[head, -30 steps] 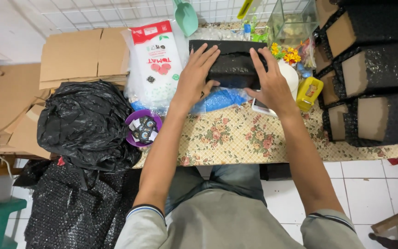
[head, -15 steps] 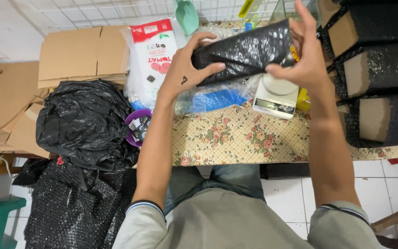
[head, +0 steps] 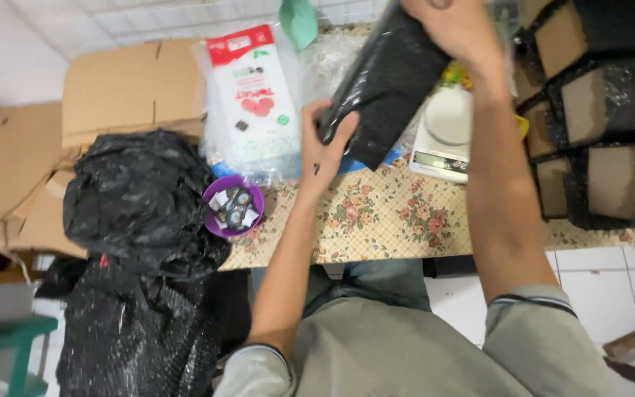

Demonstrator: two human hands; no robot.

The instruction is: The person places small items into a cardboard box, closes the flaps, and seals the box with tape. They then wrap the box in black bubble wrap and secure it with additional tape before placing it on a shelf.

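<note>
Gripping the black packet (head: pixel 387 84) with 2 hands above the white scale (head: pixel 444 136): left hand (head: pixel 325 151) clamped on its lower corner, right hand (head: pixel 453 26) closed over the top end. Best kept taut, tilted, clear of the scale's pan.

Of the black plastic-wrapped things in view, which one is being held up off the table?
The long black package above the scale, gripped by both hands: left hand, right hand. The bulky black bags at left lie untouched.
</note>
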